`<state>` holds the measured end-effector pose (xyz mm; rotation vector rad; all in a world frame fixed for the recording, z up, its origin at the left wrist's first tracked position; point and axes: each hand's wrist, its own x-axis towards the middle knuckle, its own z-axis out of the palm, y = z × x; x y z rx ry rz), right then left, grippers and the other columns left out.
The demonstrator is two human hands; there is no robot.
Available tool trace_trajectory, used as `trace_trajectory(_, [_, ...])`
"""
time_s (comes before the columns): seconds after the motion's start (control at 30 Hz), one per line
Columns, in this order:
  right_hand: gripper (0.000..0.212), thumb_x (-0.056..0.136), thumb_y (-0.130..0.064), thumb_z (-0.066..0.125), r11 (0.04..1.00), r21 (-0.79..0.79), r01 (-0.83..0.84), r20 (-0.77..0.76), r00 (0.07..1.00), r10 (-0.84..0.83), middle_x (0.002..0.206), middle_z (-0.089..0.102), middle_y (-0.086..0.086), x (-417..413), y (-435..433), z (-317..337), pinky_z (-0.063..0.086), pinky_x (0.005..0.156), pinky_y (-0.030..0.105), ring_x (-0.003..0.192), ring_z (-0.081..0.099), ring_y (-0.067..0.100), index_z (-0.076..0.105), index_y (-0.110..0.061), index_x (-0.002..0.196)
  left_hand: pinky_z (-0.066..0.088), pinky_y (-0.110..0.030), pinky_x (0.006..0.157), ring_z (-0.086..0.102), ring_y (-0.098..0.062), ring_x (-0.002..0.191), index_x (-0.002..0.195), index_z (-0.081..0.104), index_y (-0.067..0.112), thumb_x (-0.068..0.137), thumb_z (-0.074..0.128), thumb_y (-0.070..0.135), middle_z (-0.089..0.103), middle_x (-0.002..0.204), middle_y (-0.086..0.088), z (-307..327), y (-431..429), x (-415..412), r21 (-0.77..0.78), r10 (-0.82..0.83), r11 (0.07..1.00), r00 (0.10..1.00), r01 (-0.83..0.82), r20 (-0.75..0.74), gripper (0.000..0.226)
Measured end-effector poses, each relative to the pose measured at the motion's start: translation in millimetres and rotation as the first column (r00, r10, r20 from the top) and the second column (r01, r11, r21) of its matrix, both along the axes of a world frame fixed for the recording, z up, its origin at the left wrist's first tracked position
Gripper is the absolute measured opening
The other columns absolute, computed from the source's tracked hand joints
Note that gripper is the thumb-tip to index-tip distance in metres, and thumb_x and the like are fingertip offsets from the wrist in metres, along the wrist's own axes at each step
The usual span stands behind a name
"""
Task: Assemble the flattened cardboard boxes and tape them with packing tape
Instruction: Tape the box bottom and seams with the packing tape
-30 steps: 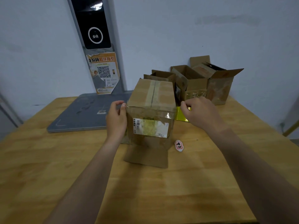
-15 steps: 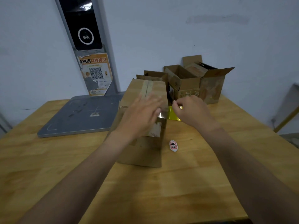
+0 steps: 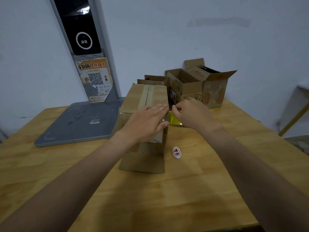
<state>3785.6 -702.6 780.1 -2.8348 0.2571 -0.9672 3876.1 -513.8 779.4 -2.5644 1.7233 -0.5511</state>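
A brown cardboard box (image 3: 133, 99) stands upright on the wooden table (image 3: 192, 190), its top seam covered by a strip of clear tape. A flap lies flat on the table at its near side. My left hand (image 3: 147, 123) lies flat with straight fingers on the box's near top edge and front face. My right hand (image 3: 190, 113) is just right of the box, fingers curled, pinching something small at the box's top right corner, likely tape. A yellow shiny roll or packet (image 3: 173, 118) shows below that hand.
Three open cardboard boxes (image 3: 189, 87) stand behind, against the wall. A grey platform scale (image 3: 78, 121) with an upright column (image 3: 87, 47) fills the left rear. A small white and red tag (image 3: 176, 152) lies to the right of the box. The table's edge runs along the right.
My left hand moved from the box's left side onto its top front edge and now lies flat there. My right hand moved in close to the top right corner.
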Motion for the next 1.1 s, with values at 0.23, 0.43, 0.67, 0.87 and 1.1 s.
trace_trajectory(0.23, [0.055,0.103,-0.035,0.045,0.997,0.058,-0.052,-0.040,0.998,0.055,0.045,0.042,0.004,1,0,-2,0.020,0.047,0.025,0.041,0.043,0.019,0.047,-0.011,0.053,0.014,-0.042,0.127,0.015,-0.009,0.156,0.163,0.021,0.020,0.094,0.002,0.071,0.021,0.170,0.003,6,46,37,-0.032,0.172,0.984,0.981,-0.176,-0.089,0.088])
trace_trajectory(0.43, [0.055,0.103,-0.036,0.044,0.997,0.049,-0.059,-0.019,0.998,0.060,0.046,0.041,0.006,4,2,-7,0.021,0.049,0.026,0.044,0.046,0.024,0.049,-0.009,0.055,0.029,-0.033,0.110,0.026,-0.017,0.153,0.165,0.004,0.026,0.094,0.023,0.074,0.018,0.170,0.005,-12,88,64,-0.202,0.199,0.896,0.764,-0.396,-0.614,0.087])
trace_trajectory(0.67, [0.055,0.103,-0.036,0.043,0.999,-0.007,-0.033,0.022,0.999,0.033,0.047,0.047,0.011,4,8,-13,0.019,0.045,0.027,0.041,0.045,0.024,0.051,-0.010,0.055,0.026,-0.032,0.108,0.024,-0.016,0.153,0.164,0.010,0.036,0.098,0.031,0.071,0.023,0.168,0.009,-39,76,52,-0.453,-0.110,0.690,0.537,-0.564,-0.836,0.077])
trace_trajectory(0.87, [0.054,0.104,-0.034,0.044,0.999,0.029,-0.039,0.003,0.999,0.039,0.046,0.045,0.005,3,4,-11,0.020,0.048,0.027,0.042,0.044,0.019,0.050,-0.014,0.054,0.003,-0.054,0.127,0.000,-0.022,0.159,0.164,0.007,0.014,0.096,0.007,0.077,0.004,0.173,-0.008,-8,63,45,-0.330,0.331,0.843,0.893,-0.425,-0.306,0.092])
trace_trajectory(1.1, [0.057,0.105,-0.042,0.040,0.993,0.071,-0.090,0.007,0.996,0.090,0.046,0.043,-0.002,3,0,-10,0.018,0.049,0.028,0.043,0.042,0.012,0.044,-0.021,0.052,-0.002,-0.053,0.127,0.005,-0.015,0.158,0.163,0.017,0.014,0.081,0.017,0.091,0.016,0.171,-0.003,24,-13,29,0.017,0.081,0.997,0.983,-0.079,-0.163,0.113])
